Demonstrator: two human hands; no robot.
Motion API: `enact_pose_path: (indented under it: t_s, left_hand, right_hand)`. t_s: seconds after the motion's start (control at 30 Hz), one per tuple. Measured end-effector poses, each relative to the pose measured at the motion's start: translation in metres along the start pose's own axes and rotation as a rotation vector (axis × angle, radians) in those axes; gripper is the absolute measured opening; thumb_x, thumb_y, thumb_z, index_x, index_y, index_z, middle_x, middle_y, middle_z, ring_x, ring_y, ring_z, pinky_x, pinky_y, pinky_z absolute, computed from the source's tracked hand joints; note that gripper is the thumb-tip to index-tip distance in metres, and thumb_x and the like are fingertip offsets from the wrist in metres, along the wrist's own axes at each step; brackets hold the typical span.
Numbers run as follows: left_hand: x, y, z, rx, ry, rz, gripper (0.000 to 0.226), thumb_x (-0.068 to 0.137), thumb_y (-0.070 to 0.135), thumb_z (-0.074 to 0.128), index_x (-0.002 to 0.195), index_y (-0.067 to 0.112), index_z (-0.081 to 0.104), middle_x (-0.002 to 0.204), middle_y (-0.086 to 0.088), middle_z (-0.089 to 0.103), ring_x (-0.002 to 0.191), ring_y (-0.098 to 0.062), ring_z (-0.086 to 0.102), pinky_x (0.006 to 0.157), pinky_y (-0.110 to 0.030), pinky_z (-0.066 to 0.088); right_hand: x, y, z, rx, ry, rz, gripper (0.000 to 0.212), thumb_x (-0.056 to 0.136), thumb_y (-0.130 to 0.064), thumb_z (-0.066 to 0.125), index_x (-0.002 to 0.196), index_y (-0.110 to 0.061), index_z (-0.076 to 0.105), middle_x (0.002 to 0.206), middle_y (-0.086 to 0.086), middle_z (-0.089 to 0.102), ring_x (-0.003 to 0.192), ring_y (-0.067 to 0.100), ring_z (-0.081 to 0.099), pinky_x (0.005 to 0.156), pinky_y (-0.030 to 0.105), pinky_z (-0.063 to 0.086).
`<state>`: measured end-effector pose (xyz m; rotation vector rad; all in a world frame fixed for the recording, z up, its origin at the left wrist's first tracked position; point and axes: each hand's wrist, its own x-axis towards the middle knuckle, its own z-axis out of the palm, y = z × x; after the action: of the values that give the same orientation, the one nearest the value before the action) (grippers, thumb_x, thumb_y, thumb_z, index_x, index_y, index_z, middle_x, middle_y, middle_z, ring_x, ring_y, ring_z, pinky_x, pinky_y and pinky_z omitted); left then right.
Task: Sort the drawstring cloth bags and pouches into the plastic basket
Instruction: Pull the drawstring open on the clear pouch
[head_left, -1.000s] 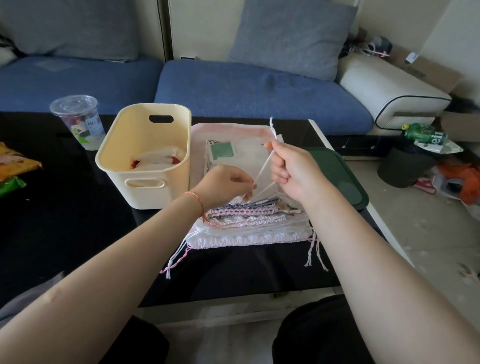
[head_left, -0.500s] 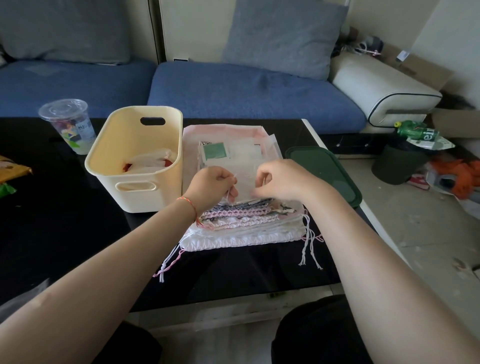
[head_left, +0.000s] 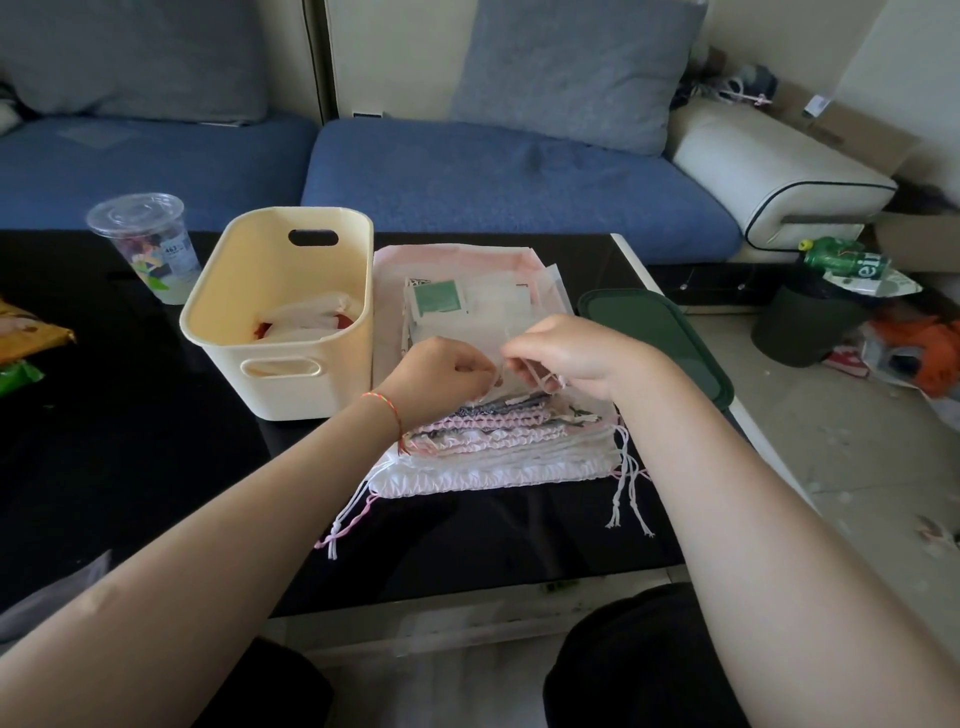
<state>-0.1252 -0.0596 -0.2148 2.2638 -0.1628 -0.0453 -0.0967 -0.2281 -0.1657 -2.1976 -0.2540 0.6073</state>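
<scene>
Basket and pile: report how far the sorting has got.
Done: the cream plastic basket holds a small amount of white and red cloth at its bottom. In hand: the left hand and right hand pinch the drawstring of the top sheer pouch. Left: the stack of pouches beside the basket, most of the job.

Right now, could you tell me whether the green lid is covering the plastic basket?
No, the green lid lies flat on the table to the right of the pouch stack, while the plastic basket stands open on the left.
</scene>
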Motion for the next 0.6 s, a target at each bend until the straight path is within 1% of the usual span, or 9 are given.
enact_pose_path:
  t_s: [0.1,0.17,0.23,0.27,0.3,0.33,0.43,0.5,0.6]
  left_hand:
    - [0.0,-0.001,0.001,0.011,-0.049,-0.006,0.018,0.085,0.014,0.063,0.068,0.013,0.07,0.057,0.013,0.055,0.052,-0.004,0.043,0.057,-0.014,0.038]
    - [0.0,-0.002,0.002,0.018,-0.05,0.015,0.02,0.087,0.024,0.067,0.069,0.017,0.074,0.055,0.013,0.057,0.05,-0.002,0.044,0.053,-0.012,0.037]
    - [0.0,-0.003,0.002,-0.028,-0.034,0.0,0.021,0.09,0.028,0.065,0.078,0.016,0.078,0.064,0.006,0.064,0.052,-0.003,0.046,0.052,-0.013,0.039]
    - [0.001,-0.004,0.001,-0.063,-0.029,-0.018,0.022,0.091,0.027,0.064,0.081,0.015,0.079,0.068,0.002,0.066,0.054,-0.006,0.047,0.051,-0.014,0.039]
    - [0.001,-0.004,0.001,-0.098,-0.026,-0.04,0.022,0.092,0.026,0.064,0.081,0.014,0.078,0.069,0.0,0.067,0.055,-0.008,0.049,0.052,-0.014,0.04]
    - [0.002,-0.004,0.0,-0.124,-0.024,-0.061,0.022,0.091,0.026,0.064,0.081,0.012,0.078,0.069,0.001,0.067,0.057,-0.01,0.05,0.054,-0.015,0.041]
    - [0.002,-0.002,-0.003,-0.18,-0.003,-0.102,0.023,0.089,0.025,0.065,0.079,0.009,0.077,0.065,0.004,0.068,0.065,-0.011,0.057,0.07,-0.023,0.049]
    - [0.002,0.0,-0.004,-0.233,0.017,-0.111,0.026,0.088,0.025,0.066,0.077,0.004,0.076,0.065,0.002,0.069,0.066,-0.009,0.059,0.075,-0.026,0.05]
    - [0.003,0.0,-0.006,-0.3,0.044,-0.125,0.027,0.089,0.02,0.066,0.076,-0.002,0.074,0.071,-0.01,0.072,0.065,-0.009,0.06,0.076,-0.025,0.051]
  right_hand:
    - [0.004,0.006,0.001,0.201,0.04,-0.002,0.022,0.095,-0.017,0.059,0.076,-0.008,0.065,0.065,0.002,0.058,0.063,0.016,0.051,0.06,0.028,0.037]
    - [0.006,0.002,0.001,0.414,0.05,-0.068,0.018,0.098,-0.017,0.057,0.089,-0.009,0.069,0.071,0.003,0.062,0.069,0.016,0.056,0.063,0.027,0.04]
    - [0.01,-0.003,-0.001,0.668,0.103,-0.205,0.02,0.101,-0.016,0.051,0.108,-0.014,0.069,0.09,0.005,0.07,0.085,0.019,0.063,0.072,0.03,0.047]
    - [0.011,-0.004,-0.001,0.739,0.137,-0.261,0.023,0.101,-0.012,0.049,0.113,-0.017,0.068,0.101,0.007,0.072,0.094,0.021,0.066,0.077,0.031,0.05]
    - [0.013,-0.004,-0.001,0.728,0.175,-0.294,0.027,0.1,-0.007,0.048,0.114,-0.018,0.067,0.108,0.008,0.071,0.099,0.021,0.067,0.082,0.031,0.053]
    - [0.013,-0.004,0.002,0.641,0.214,-0.301,0.029,0.098,-0.002,0.047,0.113,-0.017,0.068,0.109,0.009,0.072,0.1,0.02,0.068,0.086,0.03,0.054]
    - [0.01,0.001,0.013,0.224,0.263,-0.228,0.033,0.093,0.003,0.044,0.1,-0.016,0.07,0.097,0.003,0.073,0.092,0.013,0.07,0.089,0.031,0.056]
    - [0.008,0.001,0.016,0.047,0.258,-0.182,0.027,0.092,-0.001,0.048,0.098,-0.018,0.068,0.093,-0.001,0.073,0.084,0.008,0.069,0.084,0.028,0.056]
    - [0.006,0.0,0.015,-0.089,0.264,-0.166,0.016,0.092,-0.011,0.054,0.097,-0.019,0.067,0.088,-0.004,0.073,0.075,0.006,0.069,0.068,0.022,0.049]
